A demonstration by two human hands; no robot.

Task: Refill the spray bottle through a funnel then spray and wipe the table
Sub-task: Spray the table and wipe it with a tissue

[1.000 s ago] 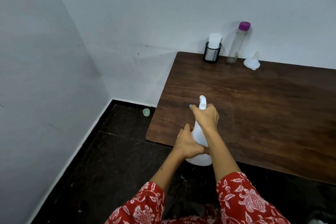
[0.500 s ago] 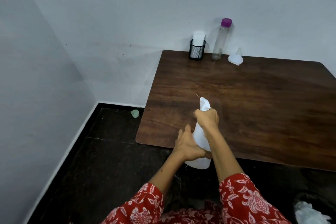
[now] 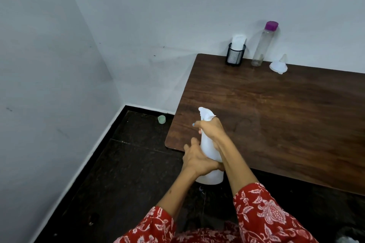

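A white spray bottle (image 3: 207,144) is held upright over the near left corner of the dark wooden table (image 3: 286,116). My right hand (image 3: 212,128) grips its neck and trigger, nozzle pointing away over the tabletop. My left hand (image 3: 196,159) wraps the lower body of the bottle. A white funnel (image 3: 278,64) lies upside down at the table's back edge. Beside it stands a clear, nearly empty bottle with a purple cap (image 3: 263,44).
A black mesh cup holding white tissue (image 3: 235,53) stands at the table's back left corner against the wall. A small pale green cap (image 3: 161,119) lies on the dark floor near the wall corner. Something white shows at the bottom right edge.
The view has swung back to the left. Both hands keep their hold on the spray bottle, whose nozzle stays tilted over the table's near left corner.
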